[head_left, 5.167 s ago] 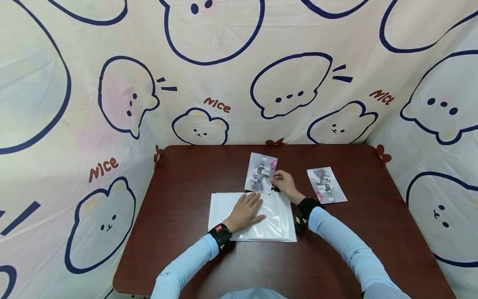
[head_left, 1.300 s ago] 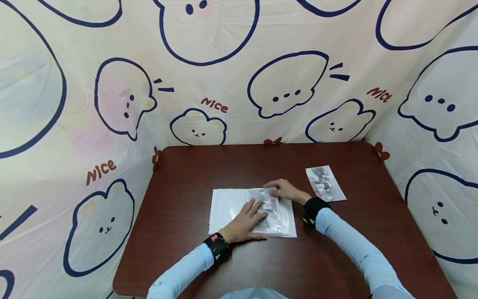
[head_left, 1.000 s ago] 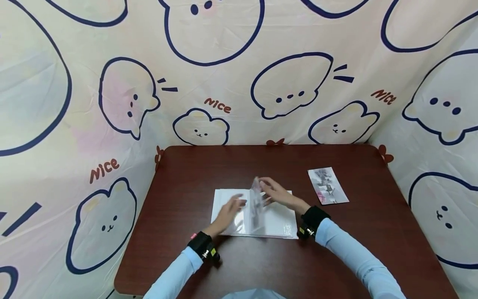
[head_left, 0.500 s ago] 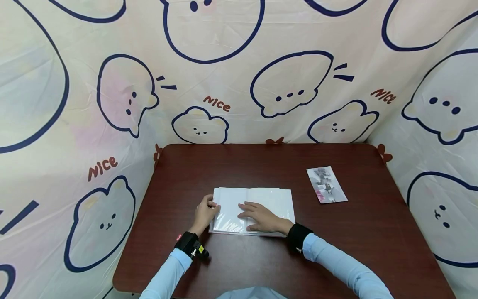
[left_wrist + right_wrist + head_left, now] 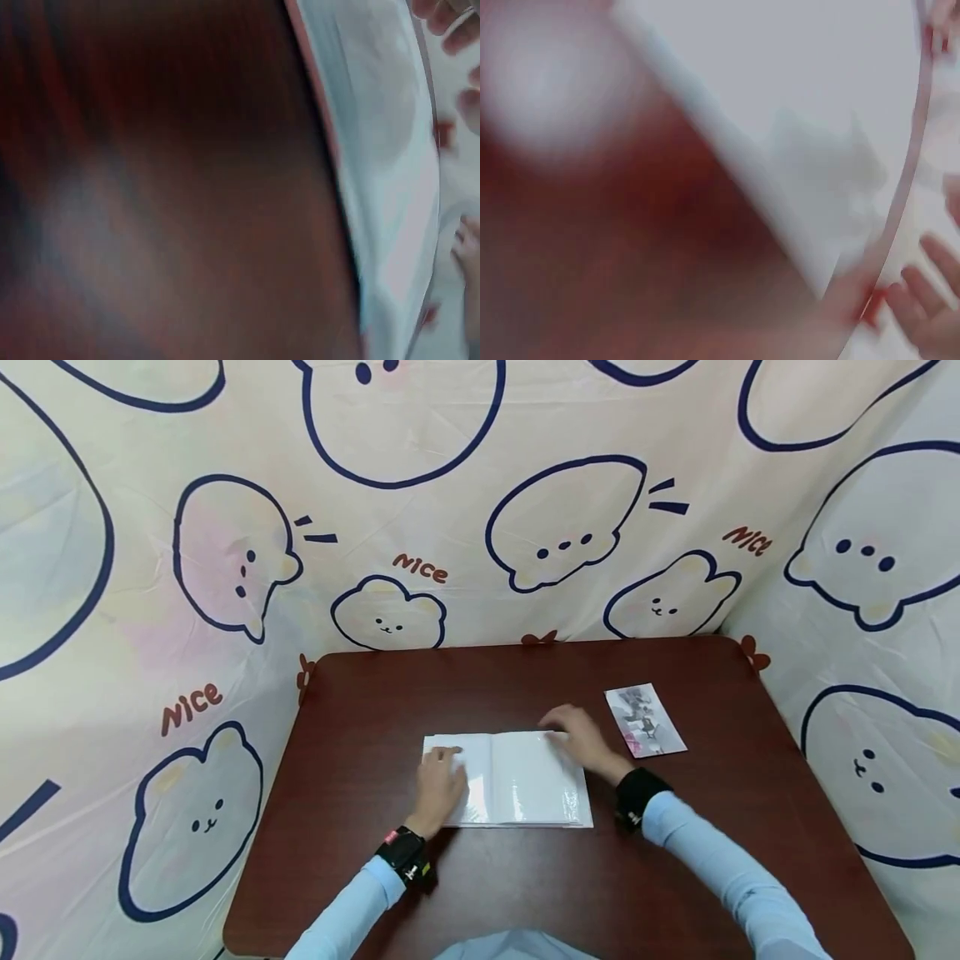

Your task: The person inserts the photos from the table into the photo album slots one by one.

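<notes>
A photo album (image 5: pixel 532 777) with white pages and shiny clear sleeves lies spread on the table. My left hand (image 5: pixel 437 789) is over its left page, fingers slightly bent and holding nothing; whether it touches the page is unclear. My right hand (image 5: pixel 587 742) is at the upper right corner of the right page, fingers loosely bent, with nothing seen in its grasp. Blur covers both wrist views; the right wrist view has spread right-hand fingers (image 5: pixel 922 296) beyond the album page (image 5: pixel 795 67). Right of the album lies a printed picture card (image 5: pixel 645 720), grey with a pink patch.
The brown wooden table (image 5: pixel 420 693) carries the album and the card. A pale cloth backdrop (image 5: pixel 465 527) with cartoon outlines hangs behind the table and along its sides.
A second card went into the right page's sleeve, and that leaf was turned leftward. Since then my left hand has shifted onto the left page, my right to the upper right corner.
</notes>
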`<state>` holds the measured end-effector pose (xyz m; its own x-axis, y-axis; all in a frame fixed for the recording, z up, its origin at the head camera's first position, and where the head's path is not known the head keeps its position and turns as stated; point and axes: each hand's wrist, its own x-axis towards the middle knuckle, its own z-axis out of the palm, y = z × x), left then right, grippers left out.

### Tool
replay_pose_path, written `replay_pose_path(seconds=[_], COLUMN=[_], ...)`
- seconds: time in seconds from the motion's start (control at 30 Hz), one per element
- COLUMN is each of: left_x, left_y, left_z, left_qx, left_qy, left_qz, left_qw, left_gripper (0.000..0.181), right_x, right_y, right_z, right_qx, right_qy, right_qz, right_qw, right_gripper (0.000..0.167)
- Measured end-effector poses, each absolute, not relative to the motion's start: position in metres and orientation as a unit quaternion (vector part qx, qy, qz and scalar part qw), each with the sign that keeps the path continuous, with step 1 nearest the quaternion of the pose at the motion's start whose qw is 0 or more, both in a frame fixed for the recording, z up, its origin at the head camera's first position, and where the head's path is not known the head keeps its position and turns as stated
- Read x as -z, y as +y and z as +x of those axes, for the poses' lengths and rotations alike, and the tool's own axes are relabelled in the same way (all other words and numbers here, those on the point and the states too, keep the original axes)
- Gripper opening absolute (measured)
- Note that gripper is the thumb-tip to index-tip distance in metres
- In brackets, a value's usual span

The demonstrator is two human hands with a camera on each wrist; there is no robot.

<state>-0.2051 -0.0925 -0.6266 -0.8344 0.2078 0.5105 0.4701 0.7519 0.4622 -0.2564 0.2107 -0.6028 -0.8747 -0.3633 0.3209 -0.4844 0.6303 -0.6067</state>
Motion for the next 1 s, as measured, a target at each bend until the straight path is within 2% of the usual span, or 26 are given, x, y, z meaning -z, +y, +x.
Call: replay_pose_path(seconds=[0.07, 0.17, 0.33, 0.53, 0.63, 0.77, 1.0], left_x=[0.631, 0.633, 0.631, 0.630, 0.632, 0.633, 0.634], left_y=[-0.076, -0.054, -0.035, -0.033, -0.032, -0.028, -0.020], left_z=[-0.201, -0.194, -0.188, -0.188, -0.189, -0.190, -0.193], left_qx=[0.274, 0.242, 0.164, 0.123, 0.117, 0.115, 0.130], left_qy=[-0.891, -0.878, -0.895, -0.908, -0.908, -0.906, -0.900], left_qz=[-0.270, -0.356, -0.388, -0.390, -0.397, -0.401, -0.410], left_qw=[0.239, 0.210, 0.148, 0.087, 0.074, 0.065, 0.074], left_gripper=[0.026, 0.027, 0.034, 0.039, 0.041, 0.042, 0.043], right_x=[0.598, 0.591, 0.596, 0.608, 0.605, 0.599, 0.592], right_y=[0.246, 0.293, 0.342, 0.358, 0.360, 0.361, 0.364], right_z=[-0.270, -0.277, -0.273, -0.269, -0.271, -0.273, -0.277], right_qx=[-0.342, -0.327, -0.311, -0.297, -0.291, -0.280, -0.288], right_qy=[-0.923, -0.942, -0.943, -0.929, -0.921, -0.920, -0.914], right_qz=[0.146, 0.014, -0.120, -0.205, -0.233, -0.239, -0.243], right_qw=[0.098, 0.081, 0.026, -0.081, -0.115, -0.134, -0.151], right_gripper=[0.018, 0.025, 0.041, 0.071, 0.082, 0.086, 0.080])
